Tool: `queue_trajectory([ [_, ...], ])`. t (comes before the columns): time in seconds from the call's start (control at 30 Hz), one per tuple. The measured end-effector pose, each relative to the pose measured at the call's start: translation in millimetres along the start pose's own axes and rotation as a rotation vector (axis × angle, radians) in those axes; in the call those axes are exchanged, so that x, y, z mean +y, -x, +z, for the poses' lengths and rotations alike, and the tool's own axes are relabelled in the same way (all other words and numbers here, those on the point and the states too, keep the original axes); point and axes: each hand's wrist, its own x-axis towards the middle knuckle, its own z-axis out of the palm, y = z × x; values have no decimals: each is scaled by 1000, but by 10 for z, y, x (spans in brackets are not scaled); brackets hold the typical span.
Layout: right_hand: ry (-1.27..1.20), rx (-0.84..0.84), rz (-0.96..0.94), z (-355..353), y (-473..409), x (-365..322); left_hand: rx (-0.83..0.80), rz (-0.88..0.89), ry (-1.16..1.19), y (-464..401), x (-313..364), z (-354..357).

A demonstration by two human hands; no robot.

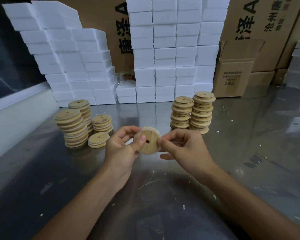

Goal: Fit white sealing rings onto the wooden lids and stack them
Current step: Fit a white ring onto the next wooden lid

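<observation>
Reaching in from the lower left, the left hand (121,146) pinches the wooden lid (148,142) above the steel table (42,170), thumb on its face; the right hand (184,148) pinches the white sealing ring (158,135) at the lid's edge.

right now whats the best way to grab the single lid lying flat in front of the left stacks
Grip the single lid by its rim, fingers on opposite edges, coming straight down from above. It lies flat on the metal table with its broad face up, so only the thin edge offers a pinch. The taller stacks crowd it from behind and the left, so place fingers on its front and right edges.
</observation>
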Motion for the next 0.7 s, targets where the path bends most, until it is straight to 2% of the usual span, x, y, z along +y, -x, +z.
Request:
queue_trajectory([
  [0.1,69,19,-33,-21,-12,19,-40,26,-125,8,-12,-16],
  [0.2,273,59,-167,-54,-21,47,-113,133,-319,22,-23,-30],
  [0.3,366,53,-291,-69,-16,56,-155,139,-368,29,-53,-16],
  [0.4,363,53,-326,-88,-25,61,-170,140,-394,8,-52,-28],
  [0.7,270,33,-267,-73,-39,36,-156,118,-358,-4,-51,-51],
])
